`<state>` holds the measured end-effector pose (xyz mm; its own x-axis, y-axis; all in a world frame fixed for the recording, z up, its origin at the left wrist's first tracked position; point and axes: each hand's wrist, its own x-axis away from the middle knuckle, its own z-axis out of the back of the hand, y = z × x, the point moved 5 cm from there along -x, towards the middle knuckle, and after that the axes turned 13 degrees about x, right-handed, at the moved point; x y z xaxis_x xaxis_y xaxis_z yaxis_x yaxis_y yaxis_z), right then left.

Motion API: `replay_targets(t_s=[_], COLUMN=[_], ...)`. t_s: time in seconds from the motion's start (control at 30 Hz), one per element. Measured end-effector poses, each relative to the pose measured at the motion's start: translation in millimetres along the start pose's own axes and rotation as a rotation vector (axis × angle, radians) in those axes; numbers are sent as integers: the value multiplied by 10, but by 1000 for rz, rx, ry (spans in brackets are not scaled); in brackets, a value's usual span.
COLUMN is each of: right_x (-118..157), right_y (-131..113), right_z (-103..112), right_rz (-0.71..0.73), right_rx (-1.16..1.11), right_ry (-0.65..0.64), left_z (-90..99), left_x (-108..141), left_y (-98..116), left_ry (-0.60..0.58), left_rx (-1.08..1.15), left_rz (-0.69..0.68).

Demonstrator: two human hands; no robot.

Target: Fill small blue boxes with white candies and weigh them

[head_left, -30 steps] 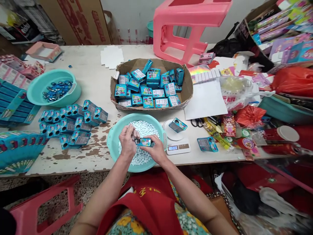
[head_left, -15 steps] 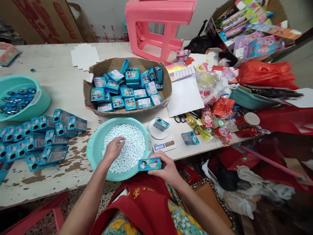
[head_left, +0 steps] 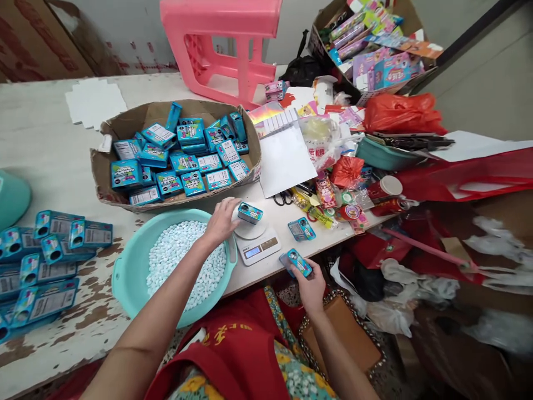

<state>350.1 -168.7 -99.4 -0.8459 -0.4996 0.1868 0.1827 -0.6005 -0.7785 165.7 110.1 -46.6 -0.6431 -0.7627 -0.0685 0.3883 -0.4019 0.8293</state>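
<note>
The left hand (head_left: 222,221) has moved from the white candies (head_left: 166,253) to the blue box (head_left: 250,213) on the scale (head_left: 263,251), fingers curved at its left end; whether they grip is unclear. The right hand (head_left: 312,284), now farther right, grips a second box (head_left: 300,262) by the counter's (head_left: 41,133) near edge. The left forearm crosses the basin (head_left: 124,278).

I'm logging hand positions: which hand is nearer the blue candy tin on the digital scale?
Left. The left hand is beside the tin, at its left end; contact is unclear. The right hand is farther away, lower right in the view, gripping another blue tin.
</note>
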Motion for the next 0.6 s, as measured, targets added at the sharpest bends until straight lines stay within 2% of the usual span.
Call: replay_targets(t_s=[0.13,0.23,0.3,0.4,0.43,0.5,0.6], right_x=[-303,-391,-307,-42,36,120,124], right_y=[104,89,-25,-405,-571,-917,-1388], right_z=[-168,-275,-237,-117,-109,-186,-500], right_rz=[19,31,88,285,363,483,548], right_rx=[45,58,124,253,260,202,124], right_ry=[281,325,364,411,379,213,-185], left_z=[-252,-317,-290,-181,-136,-51,35], left_x=[-136,-201,-215,-120,-48,152,524], left_y=[-93,-191,-213,-101,-34,102,233], left_ry=[-75,-6,71,130,137,140,117], left_rx=[0,103,212,418,491,637,875], left_rz=[-2,69,130,154,151,165,268])
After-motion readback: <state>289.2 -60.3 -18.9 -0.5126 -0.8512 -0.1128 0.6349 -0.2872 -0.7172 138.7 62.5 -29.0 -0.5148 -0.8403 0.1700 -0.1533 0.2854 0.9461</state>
